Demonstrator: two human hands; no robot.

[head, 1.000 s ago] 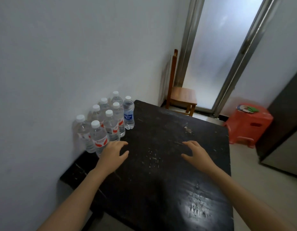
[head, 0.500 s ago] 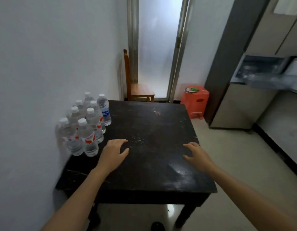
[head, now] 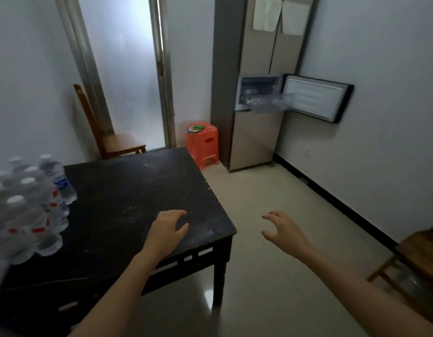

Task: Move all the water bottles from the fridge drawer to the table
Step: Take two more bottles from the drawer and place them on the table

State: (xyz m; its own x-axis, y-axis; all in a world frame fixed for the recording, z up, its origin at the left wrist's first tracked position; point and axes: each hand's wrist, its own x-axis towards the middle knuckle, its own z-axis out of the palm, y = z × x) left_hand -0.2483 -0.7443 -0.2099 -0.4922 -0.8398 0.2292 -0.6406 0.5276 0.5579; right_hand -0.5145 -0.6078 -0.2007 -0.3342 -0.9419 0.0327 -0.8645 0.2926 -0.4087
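One fridge stands far right, its one drawer pulled out. One table, near left, bears at least seven blurred bottles at its left edge. Left hand above the table and right hand above the floor hold nothing, fingers loosely spread.

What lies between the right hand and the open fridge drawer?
Only bare tiled floor, as the head view shows; nothing stands between the right hand and the fridge drawer.
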